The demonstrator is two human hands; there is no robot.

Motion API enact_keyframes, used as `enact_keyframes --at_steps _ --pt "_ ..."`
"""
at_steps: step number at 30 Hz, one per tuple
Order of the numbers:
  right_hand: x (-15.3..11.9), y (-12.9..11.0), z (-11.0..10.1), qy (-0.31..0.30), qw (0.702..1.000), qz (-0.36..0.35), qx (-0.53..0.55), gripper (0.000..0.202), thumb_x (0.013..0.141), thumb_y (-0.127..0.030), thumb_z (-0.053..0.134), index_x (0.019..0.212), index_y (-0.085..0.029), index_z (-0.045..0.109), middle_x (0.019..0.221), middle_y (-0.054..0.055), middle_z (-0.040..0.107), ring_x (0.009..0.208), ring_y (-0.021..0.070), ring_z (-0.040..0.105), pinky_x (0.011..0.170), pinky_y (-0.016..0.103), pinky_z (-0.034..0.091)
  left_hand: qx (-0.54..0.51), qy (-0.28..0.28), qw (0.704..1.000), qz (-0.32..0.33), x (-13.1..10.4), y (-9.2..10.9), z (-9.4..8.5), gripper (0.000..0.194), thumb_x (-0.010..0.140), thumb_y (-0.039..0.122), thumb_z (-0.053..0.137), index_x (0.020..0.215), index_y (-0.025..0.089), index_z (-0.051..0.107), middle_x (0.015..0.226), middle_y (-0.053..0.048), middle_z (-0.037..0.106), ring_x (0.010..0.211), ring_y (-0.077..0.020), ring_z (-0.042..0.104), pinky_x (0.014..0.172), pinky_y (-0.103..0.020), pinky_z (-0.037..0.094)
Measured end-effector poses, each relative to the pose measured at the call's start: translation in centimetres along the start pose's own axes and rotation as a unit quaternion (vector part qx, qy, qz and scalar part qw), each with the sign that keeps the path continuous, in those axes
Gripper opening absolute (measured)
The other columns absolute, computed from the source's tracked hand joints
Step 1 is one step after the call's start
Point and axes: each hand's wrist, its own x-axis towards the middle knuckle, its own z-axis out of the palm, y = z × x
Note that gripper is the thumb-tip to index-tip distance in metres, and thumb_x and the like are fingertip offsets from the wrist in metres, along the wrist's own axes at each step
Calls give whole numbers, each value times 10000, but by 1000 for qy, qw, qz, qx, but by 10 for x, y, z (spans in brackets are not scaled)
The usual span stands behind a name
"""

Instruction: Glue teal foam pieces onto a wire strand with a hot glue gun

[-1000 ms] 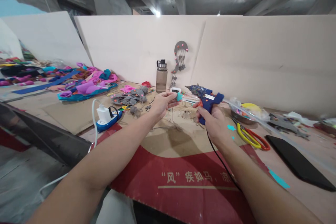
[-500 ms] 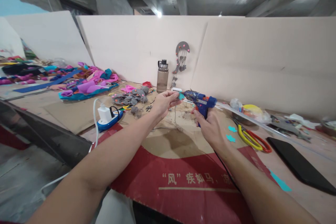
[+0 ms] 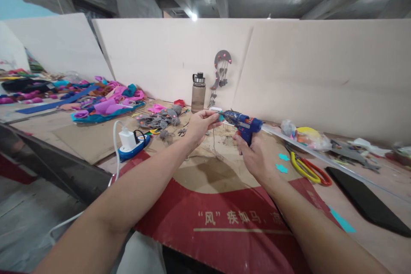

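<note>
My right hand [image 3: 256, 149] grips the handle of a blue hot glue gun [image 3: 246, 128], its nozzle turned left and crusted with dark residue. A clear glue stick [image 3: 282, 136] runs out of the gun's back end. Between the fingertips of my left hand [image 3: 201, 126] is a small teal felt piece [image 3: 221, 117], right at the nozzle's tip; whether they touch I cannot tell. A thin grey string [image 3: 214, 141] hangs below the felt and trails onto the cardboard. Two teal felt flowers [image 3: 281, 168] lie right of my right hand.
Scissors with yellow and red handles [image 3: 310, 170] and a black phone [image 3: 366, 201] lie at the right. A water bottle [image 3: 198, 94] stands against the white board, near a hanging grey felt moon ornament [image 3: 223, 58]. At left are a blue power strip [image 3: 133, 150] and heaped felt scraps [image 3: 111, 105].
The glue gun has shifted slightly left, its nozzle closer to the teal felt. My left hand stays nearly where it was.
</note>
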Motion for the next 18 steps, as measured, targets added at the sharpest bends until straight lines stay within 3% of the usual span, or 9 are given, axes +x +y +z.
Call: enact_keyframes --at_steps 5,18 --pt "0 -4 -1 -24 999 45 -1 237 894 -443 478 978 -226 525 737 68 617 734 280 609 621 388 455 5 8 1000 7 -1 1 2 198 660 174 829 740 108 660 739 -20 701 691 -117 672 834 -364 581" --pt "-1 -8 -2 -9 999 46 -19 247 886 -414 494 1044 -226 516 845 98 643 765 283 602 649 400 447 13 14 1000 -1 -1 2 3 195 658 177 831 730 114 661 725 -11 694 686 -108 663 886 -386 567"
